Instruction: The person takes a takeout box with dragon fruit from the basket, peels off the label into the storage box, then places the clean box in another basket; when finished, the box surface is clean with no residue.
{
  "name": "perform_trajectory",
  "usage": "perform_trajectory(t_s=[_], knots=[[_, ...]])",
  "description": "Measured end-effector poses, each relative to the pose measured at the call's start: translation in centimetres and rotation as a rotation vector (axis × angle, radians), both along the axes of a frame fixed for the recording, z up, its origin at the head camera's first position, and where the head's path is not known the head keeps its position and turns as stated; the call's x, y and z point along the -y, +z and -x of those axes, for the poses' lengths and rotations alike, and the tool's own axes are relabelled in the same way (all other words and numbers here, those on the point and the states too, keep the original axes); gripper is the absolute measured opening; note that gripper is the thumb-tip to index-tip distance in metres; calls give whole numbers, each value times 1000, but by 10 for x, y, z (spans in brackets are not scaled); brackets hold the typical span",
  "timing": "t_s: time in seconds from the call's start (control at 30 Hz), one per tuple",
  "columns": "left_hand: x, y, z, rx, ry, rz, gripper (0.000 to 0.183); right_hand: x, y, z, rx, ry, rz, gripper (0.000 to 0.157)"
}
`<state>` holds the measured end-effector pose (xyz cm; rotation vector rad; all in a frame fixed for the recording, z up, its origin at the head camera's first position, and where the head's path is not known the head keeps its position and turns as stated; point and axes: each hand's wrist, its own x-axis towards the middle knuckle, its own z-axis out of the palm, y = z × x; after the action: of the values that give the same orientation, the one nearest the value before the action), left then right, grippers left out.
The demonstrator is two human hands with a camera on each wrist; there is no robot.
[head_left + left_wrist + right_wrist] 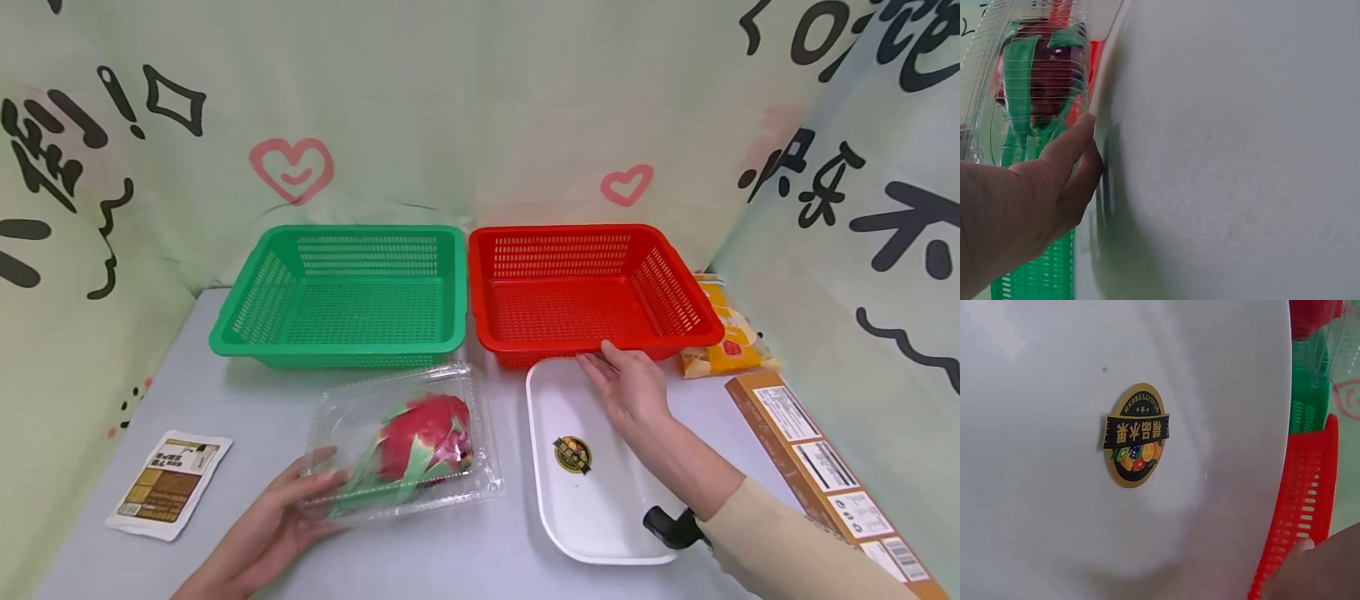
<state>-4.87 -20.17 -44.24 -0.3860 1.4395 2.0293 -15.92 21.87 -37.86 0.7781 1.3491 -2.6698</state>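
My left hand (pixel 281 512) grips the left end of a clear plastic clamshell box (pixel 341 417), thumb on top and fingers below. Inside it lies a red dragon fruit (pixel 427 437) with green scales, also visible through the ridged plastic in the left wrist view. My right hand (pixel 633 387) reaches across a white tray (pixel 551 517), its fingers extended at the tray's far edge, right by the front rim of the red basket (pixel 570 300). On the tray's floor is an oval black-and-gold fruit sticker (pixel 1136 434), printed with fruit and lettering.
Left of the red basket stands a green basket (pixel 360 312). A brown-and-white pouch (pixel 171 483) lies at the left. On the right are a yellow snack bag (pixel 727 333) and a long brown box (pixel 825 475) with labels. Printed curtains surround the table.
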Motion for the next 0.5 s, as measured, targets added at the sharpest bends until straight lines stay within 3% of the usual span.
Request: perform_trajectory(t_s=[0.13,0.27,0.37,0.5], knots=[[-1,2,1,-24,-18,28,70,1,-1,3,-5,-28,26,30],[-4,9,1,-55,-47,54,67,2,-3,3,10,-41,40,41],[-9,18,-1,-88,-70,65,62,2,-5,2,19,-39,41,51],[-19,38,-2,-112,-92,45,60,1,-8,4,14,-35,44,45]])
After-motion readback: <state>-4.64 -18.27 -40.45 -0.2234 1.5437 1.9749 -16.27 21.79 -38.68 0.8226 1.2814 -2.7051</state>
